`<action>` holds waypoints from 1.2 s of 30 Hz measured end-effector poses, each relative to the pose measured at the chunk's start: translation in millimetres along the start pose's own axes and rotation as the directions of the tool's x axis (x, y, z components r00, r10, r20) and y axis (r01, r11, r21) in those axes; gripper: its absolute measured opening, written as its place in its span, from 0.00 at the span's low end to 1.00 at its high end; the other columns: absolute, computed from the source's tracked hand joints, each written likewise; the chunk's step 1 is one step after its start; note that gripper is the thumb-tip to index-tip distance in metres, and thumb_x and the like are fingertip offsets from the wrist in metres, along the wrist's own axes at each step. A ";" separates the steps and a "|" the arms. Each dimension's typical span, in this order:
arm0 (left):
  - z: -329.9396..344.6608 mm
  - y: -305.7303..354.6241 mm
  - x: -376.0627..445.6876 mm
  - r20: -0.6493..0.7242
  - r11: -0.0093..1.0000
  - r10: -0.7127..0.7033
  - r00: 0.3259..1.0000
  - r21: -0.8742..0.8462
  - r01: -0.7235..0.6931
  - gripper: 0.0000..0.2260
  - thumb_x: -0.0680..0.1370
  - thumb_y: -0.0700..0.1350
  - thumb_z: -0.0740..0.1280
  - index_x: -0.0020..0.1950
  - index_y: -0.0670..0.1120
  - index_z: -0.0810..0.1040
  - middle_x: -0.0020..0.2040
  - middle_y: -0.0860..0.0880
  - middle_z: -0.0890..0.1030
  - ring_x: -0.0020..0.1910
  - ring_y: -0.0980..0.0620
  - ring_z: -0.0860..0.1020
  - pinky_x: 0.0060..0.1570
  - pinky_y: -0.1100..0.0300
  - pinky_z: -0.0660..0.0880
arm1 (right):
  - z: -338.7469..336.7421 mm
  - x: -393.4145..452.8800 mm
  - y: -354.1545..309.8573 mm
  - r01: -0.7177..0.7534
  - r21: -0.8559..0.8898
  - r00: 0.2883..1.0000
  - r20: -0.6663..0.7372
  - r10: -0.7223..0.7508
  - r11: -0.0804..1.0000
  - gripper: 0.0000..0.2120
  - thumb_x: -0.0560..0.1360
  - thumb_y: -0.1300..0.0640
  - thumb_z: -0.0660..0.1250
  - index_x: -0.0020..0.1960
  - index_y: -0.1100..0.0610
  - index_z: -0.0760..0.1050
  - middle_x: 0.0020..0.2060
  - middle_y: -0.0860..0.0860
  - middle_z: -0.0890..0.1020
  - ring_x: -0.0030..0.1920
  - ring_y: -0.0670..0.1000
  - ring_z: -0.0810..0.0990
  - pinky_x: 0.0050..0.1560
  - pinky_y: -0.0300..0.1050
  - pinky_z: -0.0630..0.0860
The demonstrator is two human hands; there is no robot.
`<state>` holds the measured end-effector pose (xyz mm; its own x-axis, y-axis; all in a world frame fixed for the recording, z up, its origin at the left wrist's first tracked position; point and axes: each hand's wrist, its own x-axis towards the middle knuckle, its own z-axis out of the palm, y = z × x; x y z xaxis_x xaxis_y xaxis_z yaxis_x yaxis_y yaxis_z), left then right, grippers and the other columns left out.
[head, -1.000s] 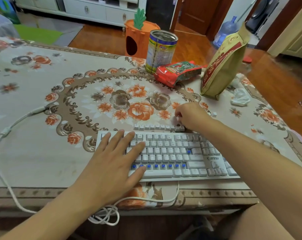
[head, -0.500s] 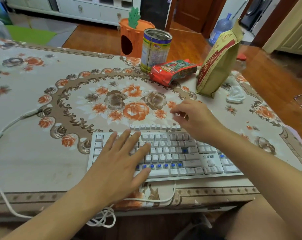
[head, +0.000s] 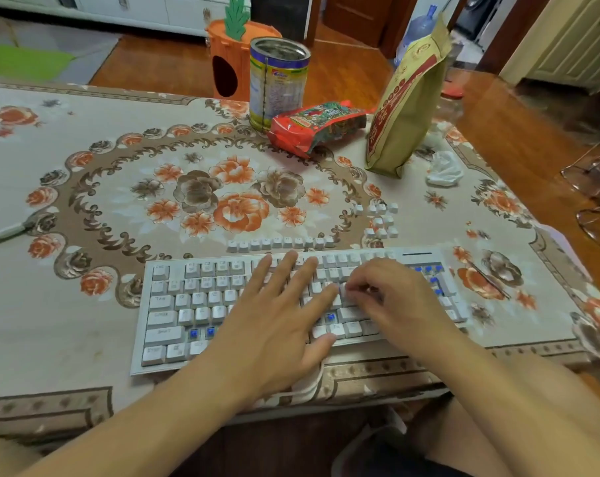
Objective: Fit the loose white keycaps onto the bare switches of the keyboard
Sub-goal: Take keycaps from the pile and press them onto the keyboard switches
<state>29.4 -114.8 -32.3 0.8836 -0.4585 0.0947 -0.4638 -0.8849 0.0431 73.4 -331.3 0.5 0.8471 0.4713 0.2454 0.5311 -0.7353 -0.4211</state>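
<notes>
A white keyboard [head: 174, 315] lies near the table's front edge, with bare blue switches [head: 201, 332] in its lower row and at its right end. A row of loose white keycaps [head: 279, 244] sits just behind it, and a small cluster of keycaps [head: 379, 220] lies further right. My left hand [head: 274, 325] rests flat on the middle of the keyboard, fingers spread. My right hand [head: 391, 301] is curled over the keys right of centre, its fingertips pinching a white keycap [head: 345, 290] down against the board.
A tin can [head: 278, 80], a red snack packet [head: 317, 125] and a tall yellow-green bag [head: 407, 105] stand at the back of the flowered tablecloth [head: 85, 201]. A crumpled white tissue [head: 443, 170] lies right. A white cable [head: 6, 232] runs off left.
My right hand came back from the loose keycap row to the keyboard, now pressing a keycap among the keys. The view shifted, so the keyboard sits further right. My left hand stays flat.
</notes>
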 end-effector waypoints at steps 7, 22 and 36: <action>2.3 -8.2 -12.2 -0.010 1.000 -0.023 1.000 0.004 0.024 0.30 0.83 0.67 0.49 0.82 0.56 0.62 0.83 0.43 0.59 0.83 0.40 0.53 0.78 0.36 0.55 | 7.0 6.2 -1.3 0.053 -0.080 0.998 -0.042 -0.056 0.995 0.04 0.73 0.63 0.73 0.45 0.55 0.81 0.41 0.46 0.79 0.43 0.47 0.76 0.44 0.45 0.76; -0.2 -12.4 -19.3 -0.006 1.000 0.001 1.000 0.028 -0.001 0.31 0.82 0.67 0.52 0.82 0.55 0.62 0.82 0.42 0.61 0.82 0.39 0.56 0.76 0.39 0.52 | 6.1 6.6 0.2 0.052 -0.134 0.999 0.019 -0.050 0.990 0.07 0.72 0.67 0.73 0.47 0.57 0.84 0.45 0.49 0.80 0.46 0.51 0.78 0.44 0.49 0.79; 1.7 -11.3 -20.6 0.024 1.000 -0.004 1.000 0.028 0.003 0.33 0.80 0.67 0.54 0.82 0.54 0.61 0.83 0.42 0.59 0.82 0.38 0.54 0.76 0.35 0.59 | 15.1 7.0 -6.3 -0.088 -0.188 0.996 0.003 0.090 0.978 0.15 0.64 0.75 0.75 0.41 0.56 0.85 0.42 0.48 0.77 0.46 0.53 0.74 0.39 0.51 0.77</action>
<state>16.5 -95.5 -36.5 0.8866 -0.4571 0.0709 -0.4592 -0.8882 0.0152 75.8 -316.0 -8.3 0.8913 0.4050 0.2039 0.4488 -0.8522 -0.2692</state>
